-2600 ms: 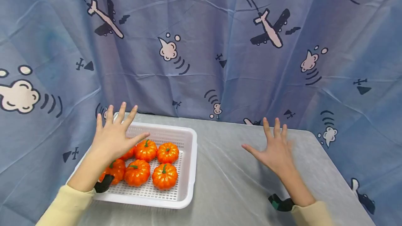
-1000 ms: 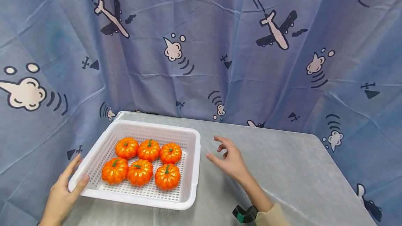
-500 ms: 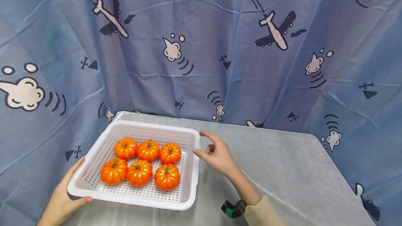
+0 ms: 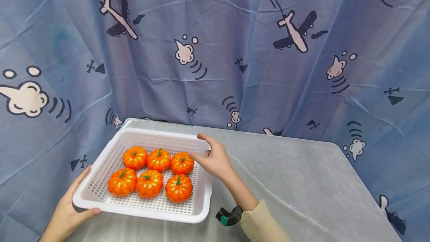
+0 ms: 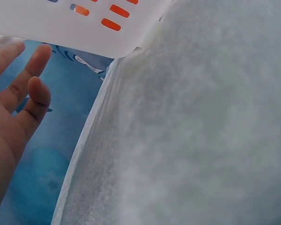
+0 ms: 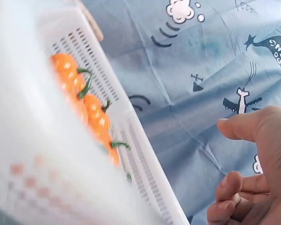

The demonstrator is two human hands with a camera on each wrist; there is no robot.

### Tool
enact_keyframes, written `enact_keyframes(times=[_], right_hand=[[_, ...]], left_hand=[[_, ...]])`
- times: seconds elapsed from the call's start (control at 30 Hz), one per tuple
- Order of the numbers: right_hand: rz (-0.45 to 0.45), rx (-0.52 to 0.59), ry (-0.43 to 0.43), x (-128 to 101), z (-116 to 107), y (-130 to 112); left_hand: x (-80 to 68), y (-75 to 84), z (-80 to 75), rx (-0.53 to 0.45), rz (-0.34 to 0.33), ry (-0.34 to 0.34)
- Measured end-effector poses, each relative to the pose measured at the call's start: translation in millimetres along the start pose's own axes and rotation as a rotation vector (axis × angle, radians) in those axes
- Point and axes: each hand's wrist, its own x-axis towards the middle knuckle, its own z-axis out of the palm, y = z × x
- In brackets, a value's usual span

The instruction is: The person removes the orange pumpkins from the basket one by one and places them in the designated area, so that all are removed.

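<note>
A white plastic basket [image 4: 147,216] with perforated sides stands on the table, holding several small orange pumpkins [image 4: 179,188] with green stems, in two rows. My left hand [image 4: 65,212] is at its front left corner, fingers along the left side and thumb by the front rim. In the left wrist view, the left hand's loosely bent fingers [image 5: 35,101] show just below the basket wall. My right hand [image 4: 215,160] hovers over the right rim, thumb tip close to the back right pumpkin [image 4: 182,163]. Its thumb and index finger are spread apart, with nothing between them; the other fingers are bent.
A pale grey cloth covers the table [image 4: 285,182]. Behind it and at both sides hangs a blue curtain [image 4: 215,47] with airplane and cloud prints. A black and green device [image 4: 228,216] sits on the right wrist.
The right hand has moved left from the open tabletop to the basket's right rim. My left hand has dropped from above the basket to its front left corner. The pumpkins keep their arrangement.
</note>
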Motion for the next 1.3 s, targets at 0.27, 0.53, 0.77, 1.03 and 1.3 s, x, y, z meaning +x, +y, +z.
enact_keyframes(times=[0.27, 0.53, 0.77, 1.03, 1.3], right_hand=[[0.028, 0.014, 0.012, 10, 21, -9], [0.110, 0.100, 0.014, 24, 41, -10], [0.124, 0.047, 0.021, 29, 59, 5], [0.223, -0.200, -0.036, 29, 74, 9], [0.259, -0.365, -0.103, 34, 73, 9]], left_hand=[[-0.2, 2.0, 1.8, -0.002, 0.013, 0.004], [-1.3, 1.0, -1.9, 0.020, 0.014, 0.010], [-2.1, 3.2, -0.2, 0.029, -0.021, 0.006], [-12.1, 2.9, -2.5, 0.029, -0.040, 0.030], [0.6, -2.7, -1.7, -0.054, -0.025, 0.030]])
